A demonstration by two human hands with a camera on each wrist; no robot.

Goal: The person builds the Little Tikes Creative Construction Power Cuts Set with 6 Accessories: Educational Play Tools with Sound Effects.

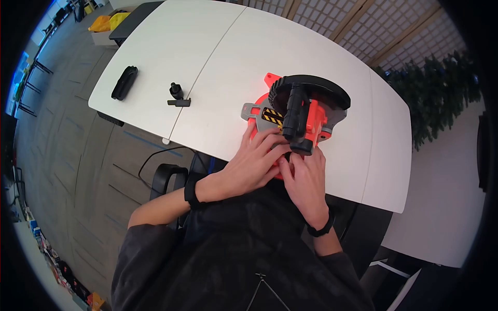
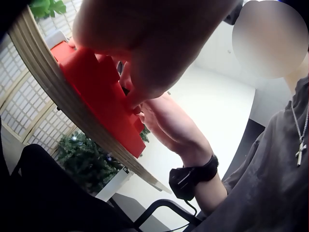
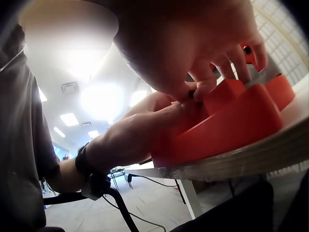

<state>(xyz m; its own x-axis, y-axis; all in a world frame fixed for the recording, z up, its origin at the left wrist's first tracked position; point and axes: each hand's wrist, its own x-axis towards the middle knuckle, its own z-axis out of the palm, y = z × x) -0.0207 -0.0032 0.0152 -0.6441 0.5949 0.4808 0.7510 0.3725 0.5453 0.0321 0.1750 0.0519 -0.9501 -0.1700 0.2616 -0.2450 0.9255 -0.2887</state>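
Note:
A red and grey toy device [image 1: 268,124] with a large black wheel [image 1: 324,89] and a black cylindrical part [image 1: 293,111] stands at the table's near edge. My left hand [image 1: 248,165] rests with spread fingers on its grey and red base. My right hand [image 1: 306,184] is at the base's near side, below the black cylinder. In the right wrist view, thumb and finger of my right hand [image 3: 207,48] pinch a small black part [image 3: 191,94] above the red base [image 3: 231,123]. My left fingertips are close beside it, partly hidden.
On the white table [image 1: 223,83], to the left, lie a black curved piece [image 1: 124,83] and a small black part with a knob [image 1: 177,92]. A chair [image 1: 165,179] stands at the table's near side. Lattice screens and a green tree [image 1: 433,93] are beyond the table.

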